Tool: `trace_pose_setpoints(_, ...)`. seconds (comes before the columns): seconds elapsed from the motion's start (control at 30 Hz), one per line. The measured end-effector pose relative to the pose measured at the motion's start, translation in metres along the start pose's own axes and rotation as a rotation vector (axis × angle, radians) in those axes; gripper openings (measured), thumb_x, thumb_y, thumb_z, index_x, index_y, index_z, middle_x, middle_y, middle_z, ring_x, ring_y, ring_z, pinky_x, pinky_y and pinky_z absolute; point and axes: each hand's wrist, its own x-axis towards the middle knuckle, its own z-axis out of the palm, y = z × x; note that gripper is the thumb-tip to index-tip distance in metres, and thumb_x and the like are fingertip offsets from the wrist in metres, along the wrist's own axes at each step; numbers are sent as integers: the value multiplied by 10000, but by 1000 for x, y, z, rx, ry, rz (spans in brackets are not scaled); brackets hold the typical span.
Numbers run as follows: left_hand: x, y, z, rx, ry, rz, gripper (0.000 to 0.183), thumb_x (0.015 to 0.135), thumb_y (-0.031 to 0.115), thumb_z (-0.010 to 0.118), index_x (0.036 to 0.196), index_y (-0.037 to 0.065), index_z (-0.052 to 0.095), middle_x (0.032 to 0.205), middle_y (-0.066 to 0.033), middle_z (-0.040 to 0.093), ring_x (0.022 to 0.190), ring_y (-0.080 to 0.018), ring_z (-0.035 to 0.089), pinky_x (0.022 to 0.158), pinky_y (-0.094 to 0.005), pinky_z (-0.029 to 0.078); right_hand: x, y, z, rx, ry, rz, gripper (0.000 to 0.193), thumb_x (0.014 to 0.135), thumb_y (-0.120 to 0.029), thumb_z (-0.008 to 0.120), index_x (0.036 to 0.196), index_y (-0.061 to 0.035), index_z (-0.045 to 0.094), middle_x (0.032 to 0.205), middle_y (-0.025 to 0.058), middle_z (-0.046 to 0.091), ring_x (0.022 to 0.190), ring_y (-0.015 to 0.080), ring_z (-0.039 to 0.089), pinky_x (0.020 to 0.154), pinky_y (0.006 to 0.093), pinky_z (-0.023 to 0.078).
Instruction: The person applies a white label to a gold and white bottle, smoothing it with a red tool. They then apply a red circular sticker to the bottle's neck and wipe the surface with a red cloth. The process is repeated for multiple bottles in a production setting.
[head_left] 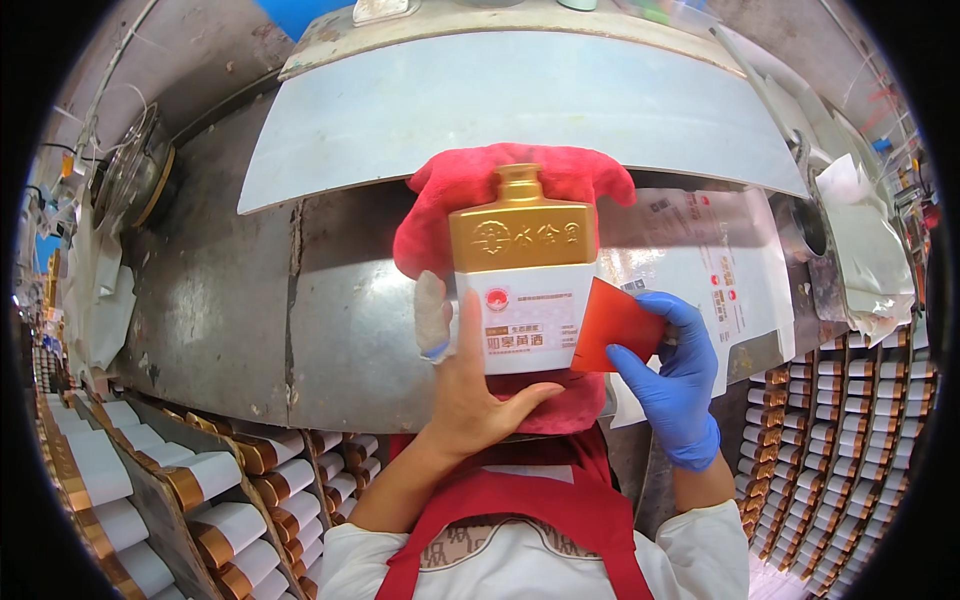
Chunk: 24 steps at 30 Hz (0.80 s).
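A flat, gold-shouldered bottle [521,238] lies face up on a plush red cushion [428,232], its neck toward the far side. A white printed label [540,305] covers its lower front. At the bottle's lower left is my bare left hand [470,385], its fingers stretched along the side and the thumb spread out below the base. One of its fingers wears a whitish cover. My right hand [680,365], in a blue glove, pinches an orange-red flat scraper [622,325] between thumb and fingers. The scraper's edge overlaps the label's right side.
Printed label sheets [745,270] lie on the metal bench [220,300] at right. A pale board [520,95] spans the back. Racks of gold-and-white bottles [225,530] stand lower left, with more bottles [835,440] lower right. A round metal pan [140,175] leans far left.
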Motion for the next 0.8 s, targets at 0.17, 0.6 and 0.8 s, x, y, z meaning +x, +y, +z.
trace_pose_setpoints(0.17,-2,-4,6,15,68,-2,1137,626,233,866,1434,-72,127,1392,-286,339,1301,-365,369,1054,-417,314,5,3,3,25,-15,8,462,774,39,693,1196,-21,513,1150,80,578,1020,150,579,865,293,487)
trace_pose_setpoints(0.6,-15,-34,0,-316,97,-61,1146,623,68,848,1475,31,83,1506,-197,175,1331,-318,335,1015,-447,392,11,-8,39,47,-77,43,446,773,28,710,1187,-1,545,1141,77,589,1024,119,554,880,256,455)
trace_pose_setpoints(0.8,-16,-36,1,-321,100,-45,1140,632,76,847,1476,29,84,1502,-194,187,1337,-315,330,1018,-450,384,10,-5,40,-21,-61,40,449,765,30,716,1180,-17,552,1128,62,601,978,103,553,837,246,454)
